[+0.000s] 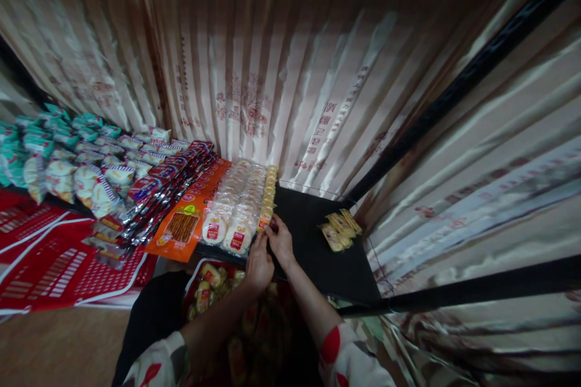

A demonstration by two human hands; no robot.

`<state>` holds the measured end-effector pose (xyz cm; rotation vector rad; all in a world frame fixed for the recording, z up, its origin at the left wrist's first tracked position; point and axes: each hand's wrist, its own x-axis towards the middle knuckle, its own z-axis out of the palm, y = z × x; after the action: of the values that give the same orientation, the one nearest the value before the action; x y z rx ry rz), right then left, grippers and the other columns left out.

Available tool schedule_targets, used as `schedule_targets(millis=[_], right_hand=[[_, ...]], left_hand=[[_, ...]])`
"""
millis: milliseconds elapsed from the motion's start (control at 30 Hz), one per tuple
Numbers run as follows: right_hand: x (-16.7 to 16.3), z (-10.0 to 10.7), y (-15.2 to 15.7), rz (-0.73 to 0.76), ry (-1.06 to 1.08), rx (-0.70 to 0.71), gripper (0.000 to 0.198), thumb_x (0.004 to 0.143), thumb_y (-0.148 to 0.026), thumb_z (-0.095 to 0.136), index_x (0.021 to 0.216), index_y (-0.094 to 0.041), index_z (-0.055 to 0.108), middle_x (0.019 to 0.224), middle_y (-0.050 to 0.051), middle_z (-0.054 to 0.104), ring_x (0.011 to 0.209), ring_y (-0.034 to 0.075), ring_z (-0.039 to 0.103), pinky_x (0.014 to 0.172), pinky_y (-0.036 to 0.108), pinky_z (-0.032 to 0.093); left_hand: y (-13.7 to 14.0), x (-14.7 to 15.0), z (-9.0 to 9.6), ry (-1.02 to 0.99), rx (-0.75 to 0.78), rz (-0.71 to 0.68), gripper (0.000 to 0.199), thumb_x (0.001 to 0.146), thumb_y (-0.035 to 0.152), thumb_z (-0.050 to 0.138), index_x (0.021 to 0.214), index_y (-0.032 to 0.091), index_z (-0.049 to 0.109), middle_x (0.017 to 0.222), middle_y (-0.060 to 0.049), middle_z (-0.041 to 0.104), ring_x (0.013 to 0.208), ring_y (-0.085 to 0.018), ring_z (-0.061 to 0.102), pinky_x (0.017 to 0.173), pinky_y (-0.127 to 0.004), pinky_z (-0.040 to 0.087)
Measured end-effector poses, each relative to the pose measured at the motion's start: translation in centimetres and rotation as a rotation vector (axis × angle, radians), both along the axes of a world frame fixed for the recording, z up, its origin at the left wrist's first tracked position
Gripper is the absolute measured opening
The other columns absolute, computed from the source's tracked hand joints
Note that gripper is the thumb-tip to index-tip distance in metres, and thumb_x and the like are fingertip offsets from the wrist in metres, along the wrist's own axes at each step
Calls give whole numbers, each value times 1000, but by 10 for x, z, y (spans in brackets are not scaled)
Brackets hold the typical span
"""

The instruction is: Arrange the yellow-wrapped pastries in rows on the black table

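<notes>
My left hand [260, 263] and my right hand [281, 239] meet at the front end of a narrow row of small yellow snack packets [270, 184] on the black shelf [313, 236]. The fingers of both hands are closed around the frontmost yellow packet [265, 219], which they partly cover. Directly left of this row stand two rows of round white crackers in clear wrappers [236, 208] with red labels. Below my forearms, a red basket [187, 290] holds many gold-wrapped packets [209, 278], partly in shadow.
Several yellow packets [339, 230] lie at the shelf's right end. Further left are orange snack bags [184, 217], dark red packets [170, 175], white bags [91, 178] and green bags [39, 139]. Red baskets [59, 260] sit lower left. Pleated curtain [254, 72] and dark posts [436, 109] border the shelf.
</notes>
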<state>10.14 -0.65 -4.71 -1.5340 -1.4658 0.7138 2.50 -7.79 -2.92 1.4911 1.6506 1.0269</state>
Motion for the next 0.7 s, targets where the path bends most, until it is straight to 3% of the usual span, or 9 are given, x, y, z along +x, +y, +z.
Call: schedule_targets(millis=[167, 333, 467, 600, 700], right_hand=[[12, -3, -17, -43, -45, 27, 48, 76, -32, 52, 120, -12, 53, 109, 14, 61, 94, 21, 61, 76, 32, 52], [66, 14, -40, -151, -493, 158, 40, 81, -25, 45, 116, -12, 58, 125, 15, 53, 117, 26, 44, 98, 40, 36], [118, 32, -54, -292, -771, 25, 42, 84, -24, 42, 124, -17, 53, 137, 10, 43, 123, 29, 34, 95, 40, 34], [147, 46, -62, -241, -914, -126, 45, 85, -25, 42, 130, -22, 46, 128, 8, 51, 112, 26, 44, 87, 35, 36], [150, 53, -67, -202, -978, -192, 40, 85, -27, 44, 124, -24, 52, 119, 8, 56, 101, 25, 50, 82, 34, 37]], left_hand=[[-10, -4, 14, 21, -1, 10, 57, 67, -3, 39, 122, 4, 52, 139, -16, 42, 130, -22, 38, 112, -35, 29], [-30, -4, 31, 53, -5, -5, 52, 70, -2, 40, 119, 5, 54, 138, -17, 42, 127, -22, 42, 110, -34, 31], [-48, 7, 38, 80, -57, -36, 50, 71, 0, 42, 119, 6, 54, 140, -17, 39, 127, -22, 42, 109, -31, 30], [-63, 21, 40, 87, -90, -80, 49, 72, 1, 42, 119, 6, 53, 141, -16, 38, 128, -20, 40, 108, -26, 30], [-72, 29, 42, 105, -78, -112, 48, 72, 1, 42, 118, 7, 54, 141, -16, 38, 128, -19, 40, 108, -26, 30]])
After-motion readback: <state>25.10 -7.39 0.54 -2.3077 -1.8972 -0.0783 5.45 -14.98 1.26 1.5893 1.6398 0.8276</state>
